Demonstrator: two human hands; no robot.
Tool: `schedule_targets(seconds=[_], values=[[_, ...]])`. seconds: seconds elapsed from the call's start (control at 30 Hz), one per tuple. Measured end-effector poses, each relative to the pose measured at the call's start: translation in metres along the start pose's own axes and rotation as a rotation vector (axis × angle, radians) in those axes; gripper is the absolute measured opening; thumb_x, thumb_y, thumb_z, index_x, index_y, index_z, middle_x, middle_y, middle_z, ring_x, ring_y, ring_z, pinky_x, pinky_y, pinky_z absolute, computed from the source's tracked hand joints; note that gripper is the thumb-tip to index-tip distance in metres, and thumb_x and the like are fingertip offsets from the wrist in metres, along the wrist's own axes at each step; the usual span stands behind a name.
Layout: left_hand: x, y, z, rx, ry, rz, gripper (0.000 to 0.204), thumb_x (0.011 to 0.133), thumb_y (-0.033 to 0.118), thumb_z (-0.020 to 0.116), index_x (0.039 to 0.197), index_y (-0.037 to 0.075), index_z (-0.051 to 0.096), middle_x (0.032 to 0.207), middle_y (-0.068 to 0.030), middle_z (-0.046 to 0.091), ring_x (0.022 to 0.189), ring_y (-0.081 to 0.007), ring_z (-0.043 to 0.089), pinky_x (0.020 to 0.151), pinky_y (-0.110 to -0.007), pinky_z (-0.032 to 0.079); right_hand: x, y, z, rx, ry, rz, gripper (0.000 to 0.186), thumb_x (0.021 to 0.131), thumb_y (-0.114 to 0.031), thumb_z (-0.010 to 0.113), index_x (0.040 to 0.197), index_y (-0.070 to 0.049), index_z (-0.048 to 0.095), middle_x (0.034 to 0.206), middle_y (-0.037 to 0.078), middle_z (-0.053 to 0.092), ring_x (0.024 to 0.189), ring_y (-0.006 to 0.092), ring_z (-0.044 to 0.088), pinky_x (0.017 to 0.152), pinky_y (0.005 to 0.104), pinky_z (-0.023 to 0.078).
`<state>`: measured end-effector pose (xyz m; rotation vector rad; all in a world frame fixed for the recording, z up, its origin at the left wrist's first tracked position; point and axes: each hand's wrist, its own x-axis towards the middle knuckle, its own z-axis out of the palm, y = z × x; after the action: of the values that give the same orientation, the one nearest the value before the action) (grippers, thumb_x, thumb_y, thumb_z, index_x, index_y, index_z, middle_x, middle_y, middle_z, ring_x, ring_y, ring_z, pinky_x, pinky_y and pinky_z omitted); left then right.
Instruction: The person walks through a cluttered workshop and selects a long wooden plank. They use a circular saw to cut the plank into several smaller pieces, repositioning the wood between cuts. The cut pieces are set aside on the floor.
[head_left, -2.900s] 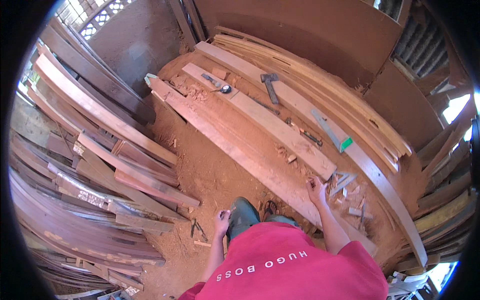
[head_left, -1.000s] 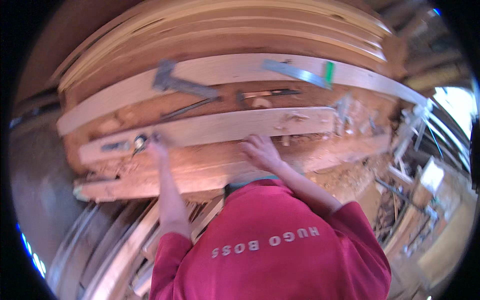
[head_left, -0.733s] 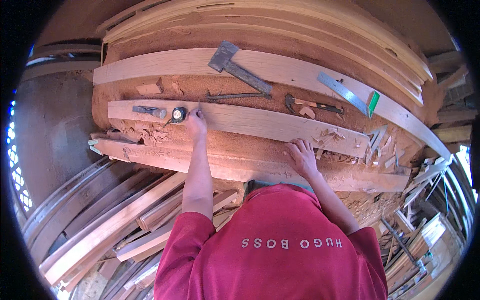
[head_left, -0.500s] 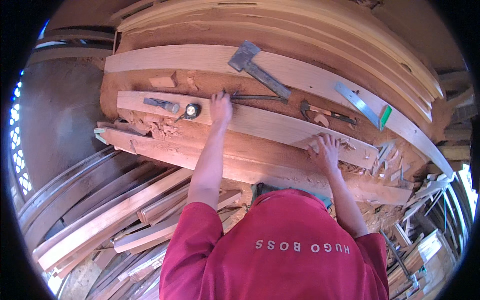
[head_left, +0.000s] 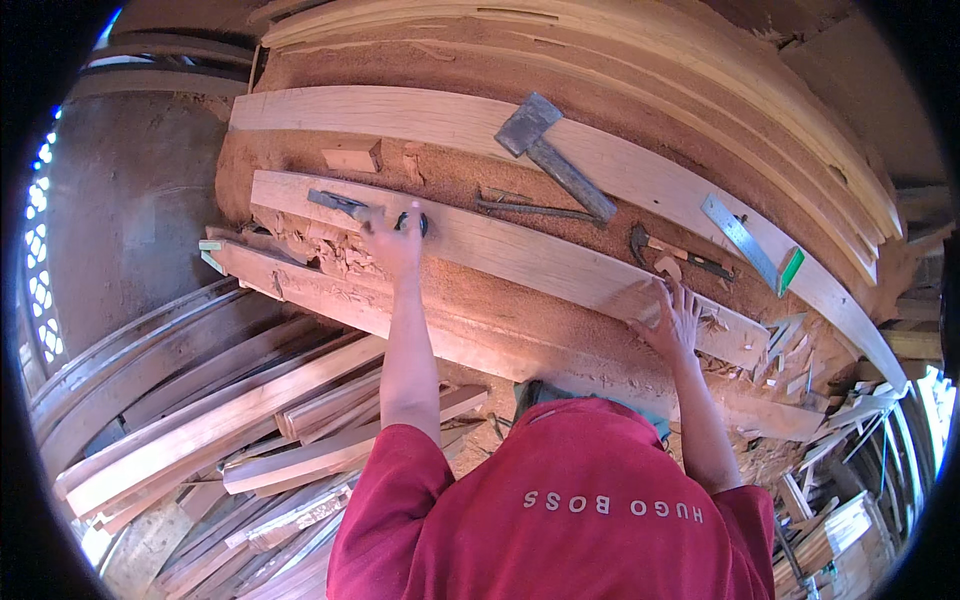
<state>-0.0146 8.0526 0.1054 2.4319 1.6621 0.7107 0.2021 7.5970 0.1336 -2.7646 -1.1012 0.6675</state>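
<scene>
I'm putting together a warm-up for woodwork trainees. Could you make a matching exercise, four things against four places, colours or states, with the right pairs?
Things
1. Left hand
2. Right hand
3. Square
4. Large hammer

Descriptions
A. Silvery blade with a green end
B. Over the tape measure, partly hiding it
C. Dark head lying on the far board
D. Fingers spread, at the right part of the middle board

Pairs: 1-B; 2-D; 3-A; 4-C
</scene>
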Motion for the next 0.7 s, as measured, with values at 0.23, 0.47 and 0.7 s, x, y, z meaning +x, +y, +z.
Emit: schedule_targets(seconds=[0.23, 0.47, 0.7], values=[[0.004, -0.043, 0.02, -0.147, -0.215, -0.306, 0.097, 0.067, 0.046, 0.084, 0.137, -0.002, 0.036, 0.117, -0.0303, 0.058, 0.114, -0.0448, 0.054, 0.097, -0.048, 0.045, 0.004, -0.007, 0.0, -0.057, 0.063, -0.014, 0.087, 0.07, -0.057, 0.076, 0.139, -0.015, 0.045, 0.139, 0.014, 0.044, 0.13, 0.0383, 0.039, 0.104, 0.0553, 0.033], [-0.005, 0.023, 0.009, -0.273, -0.361, -0.281, 0.089, 0.066, 0.037, 0.083, 0.132, -0.004, 0.039, 0.117, -0.0307, 0.059, 0.11, -0.0449, 0.058, 0.097, -0.046, 0.046, 0.004, -0.005, 0.001, -0.027, 0.016, 0.022, 0.085, 0.071, -0.056, 0.075, 0.14, -0.015, 0.045, 0.144, 0.012, 0.04, 0.134, 0.0377, 0.036, 0.105, 0.0574, 0.031], [0.037, 0.001, 0.036, 0.049, 0.014, -0.242, 0.083, 0.071, 0.038, 0.079, 0.132, -0.003, 0.04, 0.115, -0.0268, 0.054, 0.111, -0.0416, 0.052, 0.095, -0.05, 0.044, 0.005, -0.006, 0.002, -0.002, -0.018, 0.04, 0.083, 0.072, -0.053, 0.075, 0.139, -0.013, 0.046, 0.143, 0.013, 0.042, 0.133, 0.0376, 0.037, 0.106, 0.056, 0.031]])
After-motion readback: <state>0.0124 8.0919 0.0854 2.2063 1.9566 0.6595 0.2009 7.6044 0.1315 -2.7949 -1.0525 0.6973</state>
